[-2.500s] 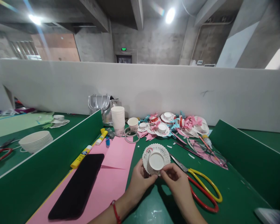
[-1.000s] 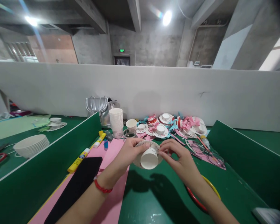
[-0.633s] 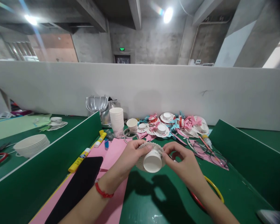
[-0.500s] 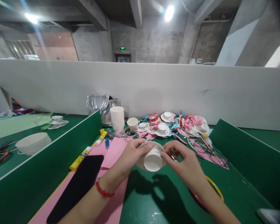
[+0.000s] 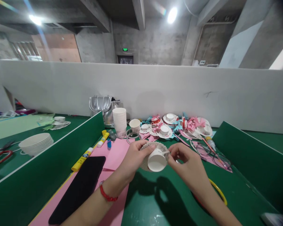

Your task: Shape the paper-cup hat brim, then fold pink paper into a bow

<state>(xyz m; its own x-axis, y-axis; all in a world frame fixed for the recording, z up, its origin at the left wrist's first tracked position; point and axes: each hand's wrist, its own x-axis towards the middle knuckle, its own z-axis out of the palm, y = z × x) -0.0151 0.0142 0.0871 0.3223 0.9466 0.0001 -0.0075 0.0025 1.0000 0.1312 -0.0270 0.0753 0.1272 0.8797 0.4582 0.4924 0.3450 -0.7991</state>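
A white paper cup (image 5: 157, 162), joined to a round scalloped paper plate (image 5: 145, 164), is tilted with its open mouth toward me. My left hand (image 5: 134, 160) grips it from the left, thumb on the cup's side and fingers behind the plate. At the right, my right hand (image 5: 185, 160) has thumb and forefinger pinched on the end of a short pale strip (image 5: 166, 152) that meets the cup's wall. Whether the strip is paper or tape I cannot tell. Both hands hold these above the green table (image 5: 141, 207).
A stack of paper cups (image 5: 119, 122) and a silver bag (image 5: 102, 108) stand behind. Finished-looking cup-and-plate pieces (image 5: 164, 131) with ribbons lie at the back. Left are a black phone-like slab (image 5: 79, 188), glue sticks (image 5: 82, 159) and pink paper (image 5: 116, 150). Green dividers (image 5: 252, 157) flank the table; glasses (image 5: 220, 157) lie right.
My right hand has drawn slightly right, away from the cup's wall, and the pale strip now shows between them. The cup and plate have turned a little in my left hand.
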